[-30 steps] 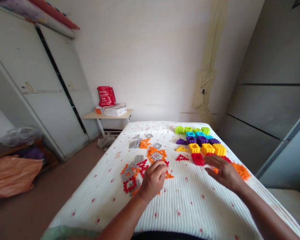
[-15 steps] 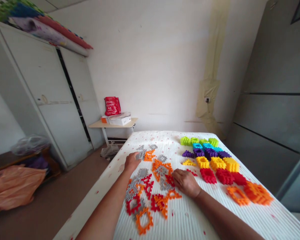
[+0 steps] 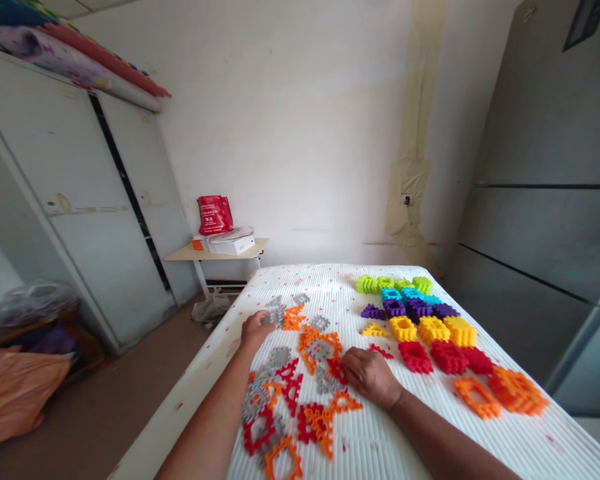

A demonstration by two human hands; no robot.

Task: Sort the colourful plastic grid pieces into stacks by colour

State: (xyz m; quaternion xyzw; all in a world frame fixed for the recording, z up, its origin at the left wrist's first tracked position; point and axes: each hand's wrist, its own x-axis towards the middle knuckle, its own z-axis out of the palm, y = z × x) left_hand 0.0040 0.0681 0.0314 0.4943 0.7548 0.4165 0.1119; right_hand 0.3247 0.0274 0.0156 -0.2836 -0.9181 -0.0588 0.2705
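Observation:
My left hand [image 3: 257, 329] rests at the far left of a loose spread of flat toothed building pieces. Its thumb and fingers are apart at the edge of a grey piece [image 3: 277, 315], and an orange piece [image 3: 294, 319] lies just right of that. Closer to the middle, my right hand [image 3: 373, 375] lies palm down with curled fingers, its fingertips at a red toothed piece [image 3: 336, 371]; part of the grip is hidden. Grey, orange and red pieces overlap between my arms, among them an orange square frame [image 3: 284, 460] at the front.
Colour-sorted stacks stand on the right: green [image 3: 367, 285], blue [image 3: 391, 294], purple [image 3: 419, 309], yellow [image 3: 434, 329], red [image 3: 449, 357] and orange [image 3: 517, 391]. The white ribbed bed surface [image 3: 380, 447] carries everything. Behind it are a small table [image 3: 183, 253] and the wall.
The view has shifted slightly, so the scene sits a little further left. Both hands stay at nearly the same pieces; the left fingers look slightly more drawn back from the grey piece.

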